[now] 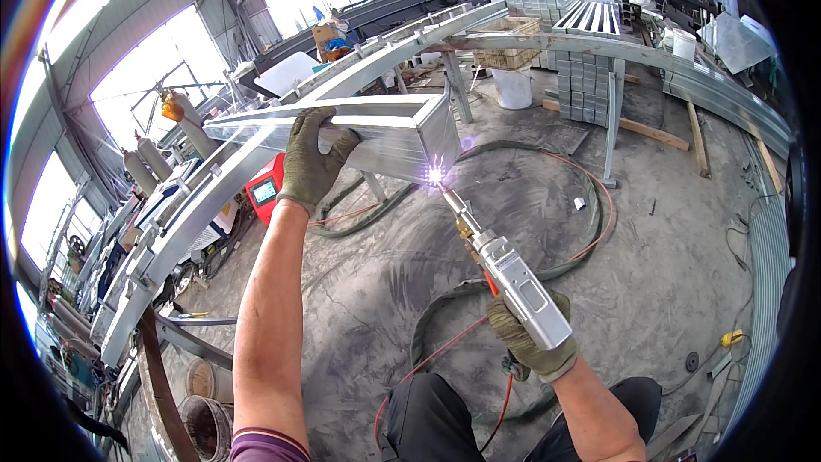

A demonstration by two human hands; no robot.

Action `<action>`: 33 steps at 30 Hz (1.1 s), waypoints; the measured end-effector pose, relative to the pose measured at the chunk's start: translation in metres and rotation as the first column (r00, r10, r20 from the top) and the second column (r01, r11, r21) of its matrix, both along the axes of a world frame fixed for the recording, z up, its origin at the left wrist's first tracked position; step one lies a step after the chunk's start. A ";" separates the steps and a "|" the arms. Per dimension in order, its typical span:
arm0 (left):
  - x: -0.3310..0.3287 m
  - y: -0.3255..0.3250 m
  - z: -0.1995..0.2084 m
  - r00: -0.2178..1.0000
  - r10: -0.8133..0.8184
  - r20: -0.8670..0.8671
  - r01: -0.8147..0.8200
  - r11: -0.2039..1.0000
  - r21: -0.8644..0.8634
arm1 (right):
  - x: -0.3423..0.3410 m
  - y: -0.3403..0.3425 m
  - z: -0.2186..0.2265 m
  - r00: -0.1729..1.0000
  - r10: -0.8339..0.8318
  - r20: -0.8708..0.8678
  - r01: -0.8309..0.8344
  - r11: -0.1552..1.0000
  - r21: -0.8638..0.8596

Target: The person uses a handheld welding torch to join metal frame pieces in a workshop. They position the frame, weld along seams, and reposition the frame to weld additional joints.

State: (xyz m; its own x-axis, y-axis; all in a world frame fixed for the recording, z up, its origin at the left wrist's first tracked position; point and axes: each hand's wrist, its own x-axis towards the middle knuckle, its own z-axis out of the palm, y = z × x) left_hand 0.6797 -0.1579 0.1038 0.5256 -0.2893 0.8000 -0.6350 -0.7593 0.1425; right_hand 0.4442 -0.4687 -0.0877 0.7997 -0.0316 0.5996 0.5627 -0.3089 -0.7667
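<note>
My right hand, in an olive-green work glove, is wrapped round the grip of a silver handheld laser welding gun. The gun's nozzle points up and left, and a bright violet-white spark glows at its tip. That glow sits on the lower near corner of a shiny rectangular metal frame, lying on long steel rails. My left hand, gloved alike, grips the frame's near side, fingers over its top edge and thumb spread along the face.
Steel rails form a raised stand. A red machine with a screen is behind my left hand. A green hose and an orange cable loop over the concrete floor. Farther back are stacked metal tubes, a white bucket and wooden battens.
</note>
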 end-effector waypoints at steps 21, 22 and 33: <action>0.001 -0.001 0.001 1.000 0.003 0.007 -0.003 1.000 0.017 | 0.001 0.002 -0.019 0.990 0.077 -0.115 -0.049 0.971 0.233; 0.000 0.001 0.001 1.000 0.007 0.010 -0.007 1.000 0.015 | 0.004 -0.002 -0.004 0.999 0.036 0.024 -0.038 0.996 0.080; 0.002 0.000 -0.002 1.000 -0.018 0.023 0.018 1.000 -0.004 | -0.001 -0.006 0.016 0.972 -0.039 0.233 0.081 0.981 -0.176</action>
State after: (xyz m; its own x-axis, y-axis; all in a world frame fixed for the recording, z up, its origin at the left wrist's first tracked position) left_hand 0.6818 -0.1583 0.1023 0.5017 -0.2949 0.8132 -0.6517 -0.7470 0.1312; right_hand 0.4428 -0.4742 -0.0721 0.6417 0.0514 0.7652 0.6915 -0.4704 -0.5483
